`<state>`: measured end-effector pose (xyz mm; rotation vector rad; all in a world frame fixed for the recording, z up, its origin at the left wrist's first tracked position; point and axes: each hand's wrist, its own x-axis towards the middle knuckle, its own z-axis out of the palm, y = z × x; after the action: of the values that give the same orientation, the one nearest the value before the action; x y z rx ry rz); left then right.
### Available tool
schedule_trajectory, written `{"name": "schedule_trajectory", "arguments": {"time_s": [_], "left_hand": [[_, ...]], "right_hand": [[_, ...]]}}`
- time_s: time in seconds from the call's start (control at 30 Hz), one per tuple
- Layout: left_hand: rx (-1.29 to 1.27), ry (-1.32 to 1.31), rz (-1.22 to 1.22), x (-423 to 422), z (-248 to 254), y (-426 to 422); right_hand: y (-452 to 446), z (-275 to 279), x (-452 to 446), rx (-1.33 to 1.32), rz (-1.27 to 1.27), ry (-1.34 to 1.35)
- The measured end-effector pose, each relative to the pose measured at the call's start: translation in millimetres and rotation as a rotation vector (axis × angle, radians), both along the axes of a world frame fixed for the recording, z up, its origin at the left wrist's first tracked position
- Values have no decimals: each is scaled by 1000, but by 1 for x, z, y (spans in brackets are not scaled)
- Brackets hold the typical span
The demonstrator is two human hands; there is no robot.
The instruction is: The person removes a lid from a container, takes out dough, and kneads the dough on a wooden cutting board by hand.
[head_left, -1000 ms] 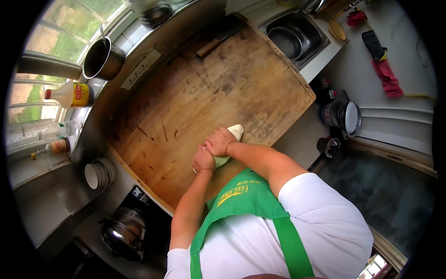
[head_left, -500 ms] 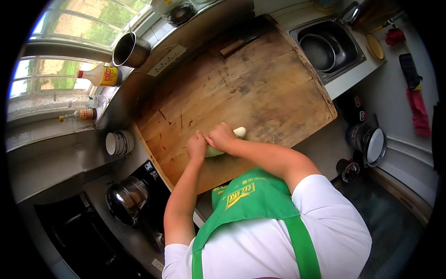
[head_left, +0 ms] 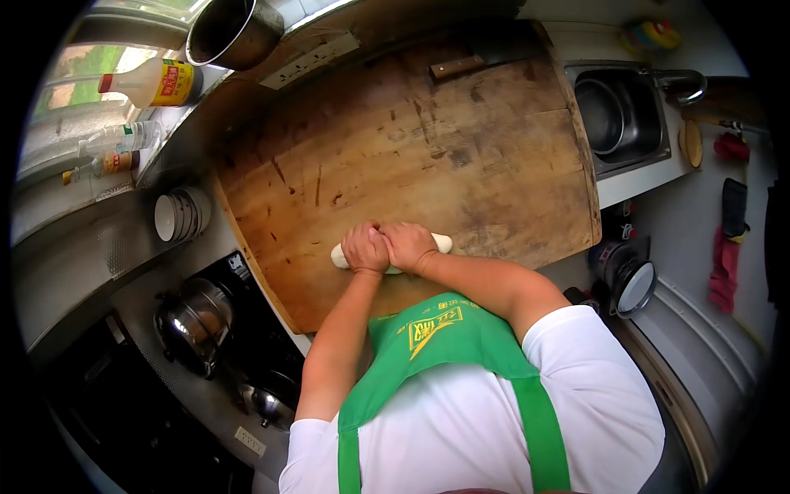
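A pale roll of dough [head_left: 444,243] lies on the large wooden board [head_left: 387,177], near the edge closest to me. My left hand [head_left: 364,249] is closed over its left part, with the dough's end poking out beyond the fingers. My right hand [head_left: 409,245] presses on the roll from the other side, fingers curled over it. Both hands touch in the middle and hide most of the dough. Something light green shows just below the hands; I cannot tell what it is.
A cleaver with a wooden handle [head_left: 457,68] lies at the board's far edge. The sink [head_left: 654,136] holds a metal basin. Left of the board are stacked bowls [head_left: 183,214] and a steel pot [head_left: 193,325]. Bottles [head_left: 156,82] line the window sill.
My hands have come together over the dough, the left one now flatter on it. A dough end now shows on the left. The camera view has shifted and turned.
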<state>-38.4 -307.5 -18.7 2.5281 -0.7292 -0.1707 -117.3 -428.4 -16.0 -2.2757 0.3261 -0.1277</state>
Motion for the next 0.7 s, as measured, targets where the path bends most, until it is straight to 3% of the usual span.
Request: {"name": "schedule_trajectory", "arguments": {"time_s": [0.27, 0.5, 0.6, 0.63, 0.67, 0.7], "left_hand": [[138, 240, 74, 30, 4, -20], [189, 165, 189, 32, 4, -24], [138, 189, 216, 40, 16, -21], [86, 149, 98, 41, 22, -15], [41, 114, -1, 37, 26, -3], [38, 123, 60, 28, 39, 10]], "right_hand": [[-7, 5, 23, 87, -101, 263], [-5, 0, 33, 55, -161, 311], [2, 22, 30, -20, -138, 238], [2, 35, 26, -40, -102, 237], [5, 47, 18, -65, -120, 129], [11, 55, 11, -75, -130, 20]]}}
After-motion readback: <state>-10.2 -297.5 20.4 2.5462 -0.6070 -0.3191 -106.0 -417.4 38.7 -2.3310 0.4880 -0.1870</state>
